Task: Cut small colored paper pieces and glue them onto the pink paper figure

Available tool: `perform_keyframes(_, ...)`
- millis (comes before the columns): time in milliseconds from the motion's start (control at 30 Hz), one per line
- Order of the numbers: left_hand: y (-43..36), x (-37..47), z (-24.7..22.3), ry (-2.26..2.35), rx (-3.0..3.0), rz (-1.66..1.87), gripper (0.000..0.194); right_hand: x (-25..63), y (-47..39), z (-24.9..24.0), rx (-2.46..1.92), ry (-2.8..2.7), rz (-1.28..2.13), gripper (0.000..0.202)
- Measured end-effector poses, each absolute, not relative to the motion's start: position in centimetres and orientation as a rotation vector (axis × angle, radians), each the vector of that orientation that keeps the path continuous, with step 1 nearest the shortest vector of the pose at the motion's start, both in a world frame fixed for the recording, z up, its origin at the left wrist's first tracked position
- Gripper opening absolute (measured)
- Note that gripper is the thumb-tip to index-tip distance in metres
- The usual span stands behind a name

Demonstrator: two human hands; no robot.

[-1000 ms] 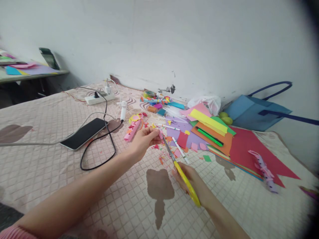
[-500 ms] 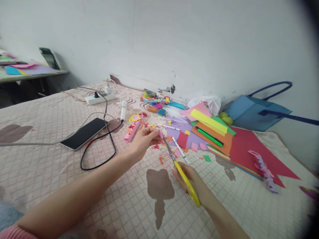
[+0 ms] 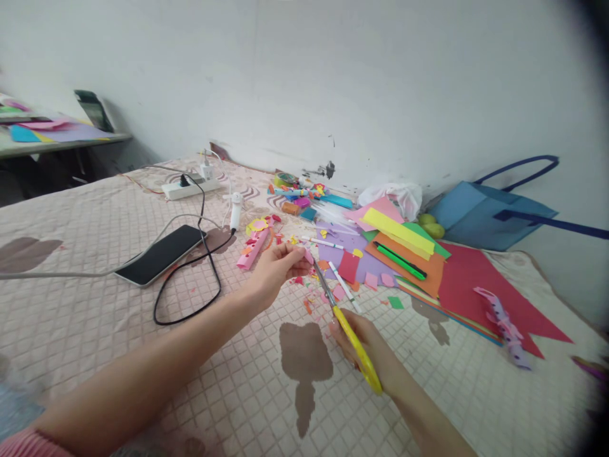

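My left hand (image 3: 280, 266) pinches a small piece of pink paper (image 3: 309, 256) between thumb and fingertips. Wrapped round the yellow handle of the scissors (image 3: 354, 346) is my right hand (image 3: 364, 343). The scissors' metal blades point up and left, their tips beside the pink piece; whether they touch it I cannot tell. Small paper scraps (image 3: 314, 298) in pink, red and orange lie under and around the blades. To the right of the blades rests a white marker (image 3: 343, 285). A pink paper roll (image 3: 253, 249) with red bits lies left of my left hand.
Coloured paper sheets (image 3: 476, 295) spread to the right, with a green pen (image 3: 402, 262) on them and a purple spotted paper roll (image 3: 507, 330). A blue bag (image 3: 490, 212) stands by the wall. On the left are a black phone-like device (image 3: 162, 255), cables and a power strip (image 3: 190, 188).
The pink piece and the scissors' tips have shifted very slightly to the right. Both hands keep their grips, and the things on the table stay where they were.
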State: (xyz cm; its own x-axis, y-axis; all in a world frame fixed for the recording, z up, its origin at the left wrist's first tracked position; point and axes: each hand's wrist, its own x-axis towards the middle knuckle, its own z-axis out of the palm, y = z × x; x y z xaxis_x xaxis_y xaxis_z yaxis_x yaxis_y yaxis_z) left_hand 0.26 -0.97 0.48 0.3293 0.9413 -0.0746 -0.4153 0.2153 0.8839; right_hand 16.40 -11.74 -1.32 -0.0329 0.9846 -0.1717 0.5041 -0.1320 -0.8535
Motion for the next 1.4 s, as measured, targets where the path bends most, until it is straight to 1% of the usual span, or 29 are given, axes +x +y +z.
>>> perform_keyframes(267, -0.9, 0.2, 0.2, 0.717, 0.908, 1.055, 0.016, 16.2, -11.6, -1.1, -1.652, -1.519, 1.138, 0.036)
perform_keyframes(667, -1.0, 0.3, 0.4, 0.727, 0.89, 1.054, 0.015, 16.6, -11.6, -2.2, -1.679, -1.539, 1.127, 0.036)
perform_keyframes(933, -1.1, 0.3, 0.4, 0.719, 0.886, 1.057, 0.017, 16.7, -11.5, -2.3, -1.68, -1.54, 1.12, 0.041)
perform_keyframes(1400, -1.0, 0.3, 0.2, 0.722, 0.868, 1.045, 0.016, 16.7, -11.6, -3.0, -1.696, -1.463, 1.237, 0.041)
